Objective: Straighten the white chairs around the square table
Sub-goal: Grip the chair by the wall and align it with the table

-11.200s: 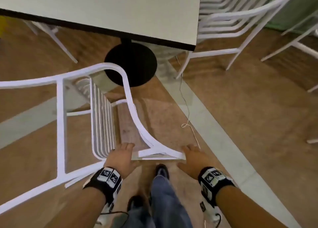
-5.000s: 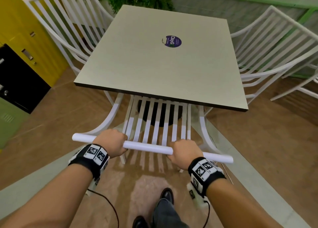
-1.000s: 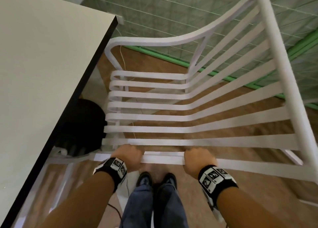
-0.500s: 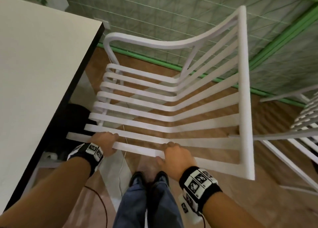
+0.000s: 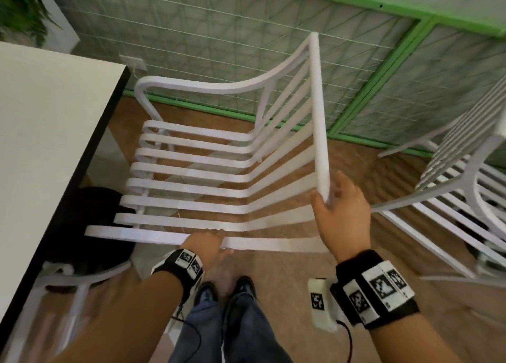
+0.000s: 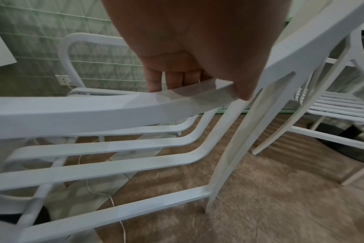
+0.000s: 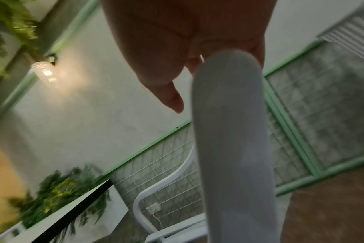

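Observation:
A white slatted chair (image 5: 219, 176) stands with its seat facing the square table (image 5: 54, 143) on the left, its backrest to the right. My left hand (image 5: 208, 242) grips the near armrest (image 6: 94, 111), fingers curled over the top and thumb beneath, as the left wrist view shows. My right hand (image 5: 345, 215) holds the near end of the backrest's top rail (image 7: 233, 131). The rail end sits in the palm between thumb and fingers, and the thumb stands slightly off it.
The table's black round base (image 5: 90, 225) sits beside the chair's front. Another white chair (image 5: 465, 198) stands close on the right, and one more (image 5: 68, 280) is tucked under the table near me. A green-framed mesh wall (image 5: 219, 34) runs behind. A thin cable (image 6: 110, 200) lies on the floor.
My right hand left the near armrest and rose to the end of the backrest's top rail. My left hand keeps its grip on the armrest, now further to the right along it.

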Available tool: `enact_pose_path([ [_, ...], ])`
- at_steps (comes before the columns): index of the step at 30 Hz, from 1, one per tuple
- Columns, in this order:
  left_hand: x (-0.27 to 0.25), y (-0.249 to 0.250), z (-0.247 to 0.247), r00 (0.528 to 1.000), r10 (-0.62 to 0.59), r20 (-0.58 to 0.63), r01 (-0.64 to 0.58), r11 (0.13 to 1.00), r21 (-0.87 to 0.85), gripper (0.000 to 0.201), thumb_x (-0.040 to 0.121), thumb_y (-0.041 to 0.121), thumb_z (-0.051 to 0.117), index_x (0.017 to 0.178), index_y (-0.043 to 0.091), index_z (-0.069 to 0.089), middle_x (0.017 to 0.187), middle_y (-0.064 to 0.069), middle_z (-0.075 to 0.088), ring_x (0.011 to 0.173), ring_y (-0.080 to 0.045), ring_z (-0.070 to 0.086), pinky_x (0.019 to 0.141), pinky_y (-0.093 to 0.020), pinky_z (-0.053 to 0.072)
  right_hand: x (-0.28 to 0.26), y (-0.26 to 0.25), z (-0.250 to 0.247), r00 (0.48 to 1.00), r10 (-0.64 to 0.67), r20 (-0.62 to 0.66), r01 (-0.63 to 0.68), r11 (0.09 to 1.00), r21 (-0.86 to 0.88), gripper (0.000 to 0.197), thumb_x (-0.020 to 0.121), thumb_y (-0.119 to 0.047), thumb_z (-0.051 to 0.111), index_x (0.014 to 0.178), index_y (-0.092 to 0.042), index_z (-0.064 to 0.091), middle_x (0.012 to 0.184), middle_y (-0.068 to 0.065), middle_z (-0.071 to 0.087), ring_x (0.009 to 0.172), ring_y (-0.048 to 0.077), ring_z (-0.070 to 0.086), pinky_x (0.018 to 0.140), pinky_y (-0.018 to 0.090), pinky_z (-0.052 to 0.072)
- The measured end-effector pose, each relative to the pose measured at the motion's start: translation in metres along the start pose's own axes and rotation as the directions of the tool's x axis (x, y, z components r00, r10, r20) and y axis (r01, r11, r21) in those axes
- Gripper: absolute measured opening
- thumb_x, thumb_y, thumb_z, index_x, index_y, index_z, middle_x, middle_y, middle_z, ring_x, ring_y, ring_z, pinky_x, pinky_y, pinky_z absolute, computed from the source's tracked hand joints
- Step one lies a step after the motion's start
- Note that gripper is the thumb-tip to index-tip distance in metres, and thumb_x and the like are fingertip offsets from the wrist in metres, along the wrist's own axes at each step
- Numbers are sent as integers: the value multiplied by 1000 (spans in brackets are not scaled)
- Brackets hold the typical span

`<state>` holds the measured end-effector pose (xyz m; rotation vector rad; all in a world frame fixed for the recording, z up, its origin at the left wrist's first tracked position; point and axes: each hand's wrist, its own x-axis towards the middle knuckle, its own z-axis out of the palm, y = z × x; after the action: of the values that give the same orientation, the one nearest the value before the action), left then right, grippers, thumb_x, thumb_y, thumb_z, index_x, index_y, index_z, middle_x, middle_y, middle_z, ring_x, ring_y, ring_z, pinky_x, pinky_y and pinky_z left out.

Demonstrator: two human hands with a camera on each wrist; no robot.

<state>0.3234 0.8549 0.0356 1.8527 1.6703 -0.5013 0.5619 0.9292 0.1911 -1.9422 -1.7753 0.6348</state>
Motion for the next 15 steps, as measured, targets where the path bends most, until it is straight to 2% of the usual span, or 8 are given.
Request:
enact_pose_path([
  [3, 3, 0, 0, 1000, -16, 20, 15, 999, 45, 55, 95, 53, 36, 130, 10, 41, 130, -13, 55, 115, -30, 54, 96, -39, 43, 4, 4, 8, 994, 87, 71, -95, 989, 110, 54, 93, -27, 56, 141, -10, 37, 120, 12, 62, 94, 21, 59, 82, 32, 49],
  [5, 2, -3, 0, 999, -18, 50, 15, 998, 59, 58, 95, 53, 35, 131, 8, 41, 131, -15, 55, 117, -32, 53, 98, -41, 43, -1, 3, 13, 992, 97, 74, -107, 984, 142, 50, 95, -26, 53, 141, -11, 37, 116, 9, 63, 85, 14, 54, 77, 27, 46],
  [9, -10, -18, 0, 993, -27, 113, 19, 997, 71, 58, 95, 54, 36, 131, 9, 44, 129, -17, 57, 116, -34, 54, 96, -43, 45, -20, -10, 24, 994, 100, 42, -107, 976, 191, 45, 95, -24, 53, 137, -11, 41, 100, -1, 56, 81, 13, 52, 73, 26, 44],
  [12, -28, -33, 0, 992, -41, 123, 32, 997, 76, 56, 96, 51, 35, 134, 10, 38, 131, -17, 54, 119, -34, 52, 96, -40, 41, -40, -22, 37, 998, 59, 8, -59, 979, 194, 38, 95, -22, 53, 130, -10, 46, 88, 1, 60, 67, 16, 56, 64, 28, 45],
  [15, -41, -49, 2, 990, -56, 127, 51, 998, 45, 55, 96, 49, 36, 136, 12, 34, 132, -17, 53, 119, -34, 52, 97, -41, 42, -51, -33, 49, 1000, 31, 0, -30, 980, 195, 29, 95, -21, 54, 122, -9, 50, 77, -2, 57, 59, 3, 53, 57, 29, 47],
])
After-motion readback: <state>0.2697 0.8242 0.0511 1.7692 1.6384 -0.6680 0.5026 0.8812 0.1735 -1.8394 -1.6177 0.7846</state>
